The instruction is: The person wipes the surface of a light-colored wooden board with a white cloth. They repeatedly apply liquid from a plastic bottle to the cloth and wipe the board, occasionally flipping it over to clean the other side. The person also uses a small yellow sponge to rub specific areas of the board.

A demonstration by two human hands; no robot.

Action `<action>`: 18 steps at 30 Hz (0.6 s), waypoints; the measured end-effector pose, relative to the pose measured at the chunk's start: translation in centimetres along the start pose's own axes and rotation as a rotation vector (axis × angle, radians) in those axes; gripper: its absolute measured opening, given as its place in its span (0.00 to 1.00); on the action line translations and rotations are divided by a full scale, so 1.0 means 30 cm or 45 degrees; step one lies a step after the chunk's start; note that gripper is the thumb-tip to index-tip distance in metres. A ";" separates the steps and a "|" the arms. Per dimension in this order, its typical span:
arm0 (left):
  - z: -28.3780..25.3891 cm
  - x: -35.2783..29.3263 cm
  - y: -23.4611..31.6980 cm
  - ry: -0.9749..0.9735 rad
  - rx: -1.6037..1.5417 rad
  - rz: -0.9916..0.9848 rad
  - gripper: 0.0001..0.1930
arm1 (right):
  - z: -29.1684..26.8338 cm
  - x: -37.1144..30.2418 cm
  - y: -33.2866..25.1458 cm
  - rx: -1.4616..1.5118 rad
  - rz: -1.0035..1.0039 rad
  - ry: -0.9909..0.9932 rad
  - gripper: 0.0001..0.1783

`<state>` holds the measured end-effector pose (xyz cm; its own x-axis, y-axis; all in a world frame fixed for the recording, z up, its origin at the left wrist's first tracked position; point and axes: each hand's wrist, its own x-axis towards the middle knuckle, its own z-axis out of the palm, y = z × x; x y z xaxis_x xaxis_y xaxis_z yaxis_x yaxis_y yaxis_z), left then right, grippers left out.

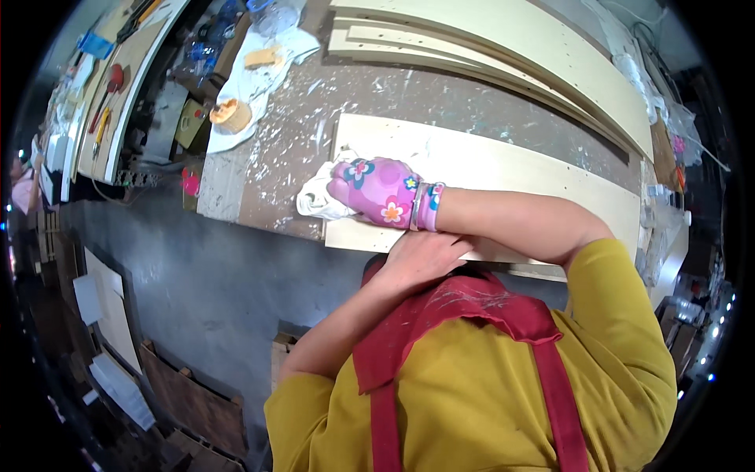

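Observation:
My right hand [376, 189], in a purple flowered glove, is closed on a white cloth [316, 198] and presses it against the left end of a pale wooden board [503, 171]. The cloth bunches out past the fingers and over the board's left edge. Bare and palm down, my left hand [426, 256] rests at the board's front edge, just below the right wrist. Its fingers lie loosely stretched toward the right, with their tips partly hidden.
Long pale boards [503, 35] are stacked at the back of the paint-spattered table [275, 169]. On a white rag [271, 82] at the left stands a small tub [230, 116] with orange-brown filler, beside a yellowish block [263, 57]. A tool-strewn shelf [118, 75] is farther left.

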<state>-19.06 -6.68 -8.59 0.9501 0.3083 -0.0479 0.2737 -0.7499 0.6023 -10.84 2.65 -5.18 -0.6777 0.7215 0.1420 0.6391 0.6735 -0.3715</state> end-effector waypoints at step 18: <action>-0.300 -0.100 -0.347 0.966 -0.536 -0.796 0.24 | -0.533 -1.755 0.325 1.035 1.496 1.637 0.26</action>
<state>-26.11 5.46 -7.53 0.2778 0.9604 -0.0222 0.4683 -0.1152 0.8760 36.88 -26.19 -1.62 0.7819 0.6133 -0.1117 -0.0485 -0.1188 -0.9917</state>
